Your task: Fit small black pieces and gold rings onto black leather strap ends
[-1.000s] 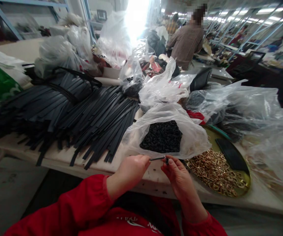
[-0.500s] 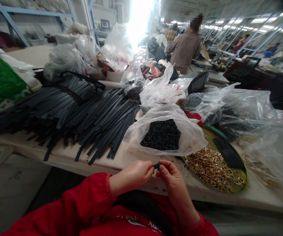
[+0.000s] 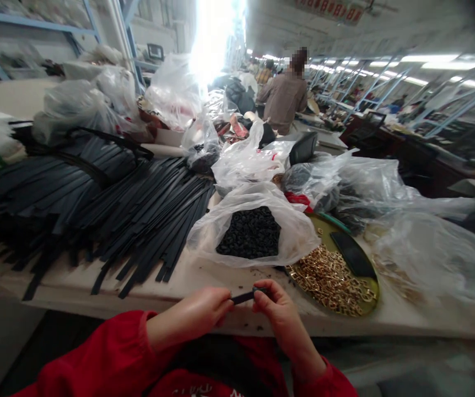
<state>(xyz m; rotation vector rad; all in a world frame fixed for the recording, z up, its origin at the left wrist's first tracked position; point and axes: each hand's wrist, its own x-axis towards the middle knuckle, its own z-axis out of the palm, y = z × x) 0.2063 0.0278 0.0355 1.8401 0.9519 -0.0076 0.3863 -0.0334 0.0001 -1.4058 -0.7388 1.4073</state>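
Note:
A short black strap (image 3: pixel 243 298) stretches between my two hands, just in front of the table's near edge. My left hand (image 3: pixel 208 309) pinches one end of it, with the fingers closed. At the other end, my right hand (image 3: pixel 276 306) is closed on the strap between thumb and fingers; a small dark piece there is too unclear to name. Beyond my hands, an open clear plastic bag (image 3: pixel 291 251) holds many small black loops (image 3: pixel 249 232). To its right, gold metal buckles (image 3: pixel 328 278) are heaped on a round olive-yellow tray (image 3: pixel 373 303), beside a dark flat rectangular object (image 3: pixel 354 253).
Long black strips (image 3: pixel 146 220) lie in a bundle on the left of the table (image 3: pixel 72 292). Several plastic bags (image 3: pixel 431 248) crowd the back and right. A person (image 3: pixel 285 99) in brown stands farther off, back turned. Blue metal frames rise behind.
My hands have drawn apart, so a longer length of the black strap shows between them. The whole view has shifted, with the table's contents now farther left in the picture.

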